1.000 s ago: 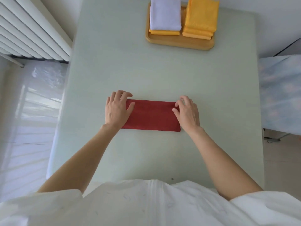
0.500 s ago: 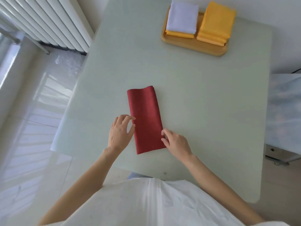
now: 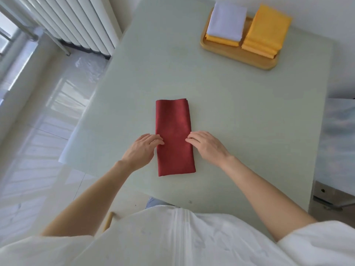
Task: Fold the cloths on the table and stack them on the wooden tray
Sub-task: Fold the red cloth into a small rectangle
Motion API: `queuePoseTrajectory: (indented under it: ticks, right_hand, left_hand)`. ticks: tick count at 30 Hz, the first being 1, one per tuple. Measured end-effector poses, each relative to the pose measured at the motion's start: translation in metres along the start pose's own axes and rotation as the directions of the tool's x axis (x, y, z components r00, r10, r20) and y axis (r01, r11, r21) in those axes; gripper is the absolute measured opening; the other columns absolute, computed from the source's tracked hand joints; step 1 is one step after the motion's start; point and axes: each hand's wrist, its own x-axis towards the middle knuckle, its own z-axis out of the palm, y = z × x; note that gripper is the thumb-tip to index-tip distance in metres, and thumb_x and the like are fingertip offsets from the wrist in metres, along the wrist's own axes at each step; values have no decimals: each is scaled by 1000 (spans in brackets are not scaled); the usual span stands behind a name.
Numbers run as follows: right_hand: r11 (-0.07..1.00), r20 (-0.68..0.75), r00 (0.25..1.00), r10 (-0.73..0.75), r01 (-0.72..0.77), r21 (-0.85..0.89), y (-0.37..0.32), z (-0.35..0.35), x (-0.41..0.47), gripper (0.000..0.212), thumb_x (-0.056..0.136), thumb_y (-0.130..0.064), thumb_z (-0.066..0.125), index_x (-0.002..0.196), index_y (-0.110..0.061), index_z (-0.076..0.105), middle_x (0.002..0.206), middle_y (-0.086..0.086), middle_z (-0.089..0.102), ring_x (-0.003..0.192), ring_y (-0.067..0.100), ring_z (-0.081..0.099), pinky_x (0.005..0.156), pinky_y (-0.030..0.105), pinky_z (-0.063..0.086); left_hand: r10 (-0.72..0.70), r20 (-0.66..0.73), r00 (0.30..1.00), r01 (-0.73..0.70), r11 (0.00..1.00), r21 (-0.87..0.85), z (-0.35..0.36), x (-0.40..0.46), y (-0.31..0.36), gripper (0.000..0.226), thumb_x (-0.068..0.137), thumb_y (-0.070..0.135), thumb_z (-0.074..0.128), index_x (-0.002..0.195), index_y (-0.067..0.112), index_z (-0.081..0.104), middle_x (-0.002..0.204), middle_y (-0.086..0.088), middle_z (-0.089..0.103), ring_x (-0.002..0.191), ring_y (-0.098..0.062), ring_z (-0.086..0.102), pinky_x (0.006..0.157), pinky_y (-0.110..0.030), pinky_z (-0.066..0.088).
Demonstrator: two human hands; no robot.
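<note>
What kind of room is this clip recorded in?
Most likely a room in a home or a small office, though that is uncertain. A white column radiator stands by the wall, glossy floor tiles catch window light, and a plain pale green table holds a wooden tray of folded cloths.

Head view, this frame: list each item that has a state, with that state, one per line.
red cloth: folded into a long strip, flat on the table
left hand: open, fingertips on the strip's left edge
right hand: open, fingertips on the strip's right edge
white cloth: folded, on top of the tray's left stack
yellow cloths: folded, stacked on the tray's right side
wooden tray: holds two stacks
</note>
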Motion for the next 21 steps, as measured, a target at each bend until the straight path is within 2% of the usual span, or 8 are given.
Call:
queuePoseTrajectory:
  ticks: [3, 5, 7, 9, 11, 14, 17, 21]
  right_hand:
    - [999, -11, 999, -31, 31, 5, 5, 2, -3, 39, 78, 6, 44, 108, -6, 66, 106, 8, 66, 100, 25, 63, 97, 37, 45]
    - [999, -16, 999, -48, 48, -11, 9, 2, -2, 36, 79, 2, 49, 108, -9, 67, 106, 5, 67, 100, 24, 62, 99, 37, 43]
    - [998, -3, 998, -57, 57, -26, 12, -1, -2, 33, 80, -7, 52, 109, -14, 67, 107, 0, 67, 98, 23, 60, 95, 33, 40]
    - [998, 36, 998, -51, 52, -20, 15, -3, -3, 35, 82, -16, 48, 113, -18, 66, 111, -4, 66, 99, 21, 58, 93, 31, 36]
    - [999, 72, 997, -39, 39, 5, 17, -4, -4, 38, 83, -20, 47, 117, -22, 63, 115, -8, 64, 102, 19, 54, 95, 30, 34]
    - [999, 90, 996, -15, 12, 35, 21, -2, -3, 40, 82, -23, 48, 120, -25, 60, 119, -11, 61, 106, 17, 49, 96, 30, 30]
    - [998, 87, 996, 2, -7, 57, 23, 0, -3, 41, 79, -26, 52, 119, -27, 58, 120, -13, 59, 108, 16, 47, 96, 30, 29]
    - [993, 73, 996, 54, -61, 99, 22, 1, 3, 37, 77, -36, 56, 113, -27, 58, 116, -13, 60, 105, 15, 46, 89, 30, 31]
  left_hand:
    - [16, 58, 998, -16, 1000, 1, -1, -1, -7, 38, 79, 14, 66, 116, 17, 58, 122, 4, 58, 112, -15, 58, 106, -34, 33]
    - [26, 74, 997, -27, 1000, 10, 0, -4, -11, 40, 82, 28, 64, 120, 21, 55, 127, 8, 54, 122, -8, 49, 110, -33, 27]
    - [30, 62, 998, -31, 999, 27, 3, -6, -13, 43, 80, 36, 65, 120, 24, 54, 127, 11, 54, 122, -4, 48, 110, -33, 26]
    - [23, 22, 999, -24, 999, 42, 6, -5, -13, 44, 78, 39, 65, 118, 24, 54, 124, 10, 56, 115, -5, 55, 105, -32, 27]
    - [26, -63, 998, -22, 997, 68, 12, -4, -9, 37, 79, 38, 57, 113, 23, 56, 117, 8, 61, 98, -9, 64, 99, -31, 30]
    - [6, -223, 975, 24, 991, 129, 20, 1, -3, 24, 80, 25, 56, 104, 21, 59, 106, 8, 66, 74, -11, 67, 89, -27, 36]
    - [-106, -307, 946, 126, 991, 46, 20, 6, 3, 17, 82, 19, 54, 98, 25, 55, 89, 9, 69, 67, -16, 65, 82, -23, 37]
    - [-411, -264, 873, 334, 897, -291, 4, 13, 13, 19, 78, 29, 43, 90, 26, 57, 81, 8, 72, 74, -27, 61, 68, -25, 39]
